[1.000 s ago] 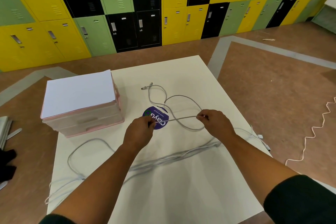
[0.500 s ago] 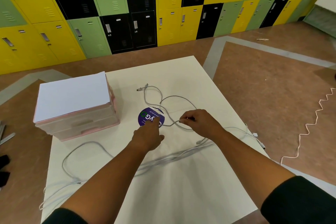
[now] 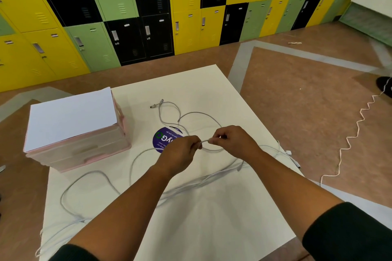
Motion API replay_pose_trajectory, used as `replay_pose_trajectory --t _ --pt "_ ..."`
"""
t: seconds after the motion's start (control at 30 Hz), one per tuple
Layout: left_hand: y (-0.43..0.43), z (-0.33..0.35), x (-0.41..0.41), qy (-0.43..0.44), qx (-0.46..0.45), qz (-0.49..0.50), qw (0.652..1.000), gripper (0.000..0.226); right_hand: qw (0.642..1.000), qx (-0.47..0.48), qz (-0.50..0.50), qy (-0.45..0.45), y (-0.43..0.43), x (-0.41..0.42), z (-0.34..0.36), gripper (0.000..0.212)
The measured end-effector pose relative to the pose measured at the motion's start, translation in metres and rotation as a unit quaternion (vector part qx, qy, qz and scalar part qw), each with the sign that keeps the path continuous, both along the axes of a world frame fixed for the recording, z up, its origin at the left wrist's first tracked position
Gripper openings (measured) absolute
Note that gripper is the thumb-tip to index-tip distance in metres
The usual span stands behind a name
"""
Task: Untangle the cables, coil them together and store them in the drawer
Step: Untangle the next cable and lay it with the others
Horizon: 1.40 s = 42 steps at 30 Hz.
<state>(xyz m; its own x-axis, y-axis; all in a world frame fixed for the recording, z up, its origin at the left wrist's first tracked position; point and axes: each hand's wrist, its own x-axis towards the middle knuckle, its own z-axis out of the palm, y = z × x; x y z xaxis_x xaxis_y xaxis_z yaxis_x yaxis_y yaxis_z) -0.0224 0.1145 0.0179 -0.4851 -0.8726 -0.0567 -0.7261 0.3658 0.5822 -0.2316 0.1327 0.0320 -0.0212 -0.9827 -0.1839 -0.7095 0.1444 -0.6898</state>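
On the white table (image 3: pixel 212 218), left hand (image 3: pixel 180 152) and right hand (image 3: pixel 233 140), wide apart a second ago, now nearly meet, each pinching the cable (image 3: pixel 212 177) at mid-table. A loop is forming, so coiling looks begun; drawers (image 3: pixel 84 152) wait far left.

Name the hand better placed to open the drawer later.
Left, probably. The drawer unit sits on the left, nearer the left hand; the right hand would have to cross over. Both now pinch the cable.
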Motion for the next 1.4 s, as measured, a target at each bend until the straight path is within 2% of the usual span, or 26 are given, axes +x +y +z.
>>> replay_pose_trajectory --t 0.07,0.13,0.2,0.43,0.6,0.7,0.83,1.03,1.2,1.3,1.4 --pt "-0.002 -0.002 -0.002 -0.014 -0.032 -0.002 0.999 0.023 1.0 0.004 -0.014 0.009 0.002 -0.004 -0.001 0.028" --pt "-0.003 -0.002 -0.005 -0.022 -0.045 0.001 0.999 0.024 1.0 0.012 -0.013 0.017 0.005 -0.009 -0.002 0.024" --pt "-0.006 -0.004 -0.002 -0.028 -0.046 0.012 0.998 0.024 1.0 0.016 -0.008 0.025 0.007 -0.017 -0.003 0.017" --pt "-0.003 -0.007 -0.004 -0.036 -0.022 -0.005 0.999 0.025 0.994 0.033 -0.033 0.103 0.025 -0.055 -0.009 0.018" --pt "0.002 -0.012 -0.006 -0.061 0.017 -0.019 0.998 0.035 0.979 0.051 -0.11 0.167 0.033 -0.087 -0.015 0.019" --pt "0.002 -0.019 0.0 -0.064 0.045 -0.025 0.997 0.028 0.967 0.054 -0.147 0.203 0.041 -0.12 -0.019 0.023" --pt "0.008 -0.025 -0.007 -0.037 0.067 -0.035 0.997 0.023 0.94 0.041 -0.12 0.317 0.044 -0.14 -0.031 0.016" --pt "0.018 -0.036 -0.018 -0.031 0.068 -0.045 0.996 0.023 0.921 0.038 -0.142 0.361 0.05 -0.15 -0.045 0.033" --pt "0.024 -0.043 -0.021 -0.023 0.072 -0.017 0.997 0.021 0.93 0.094 -0.155 0.319 0.053 -0.141 -0.057 0.049" --pt "0.026 -0.045 -0.024 -0.021 0.072 -0.005 0.997 0.02 0.956 0.002 -0.105 0.272 0.049 -0.114 -0.066 0.049" --pt "0.026 -0.046 -0.027 -0.02 0.075 0.004 0.997 0.019 0.982 -0.088 -0.024 0.167 0.042 -0.067 -0.059 0.035"
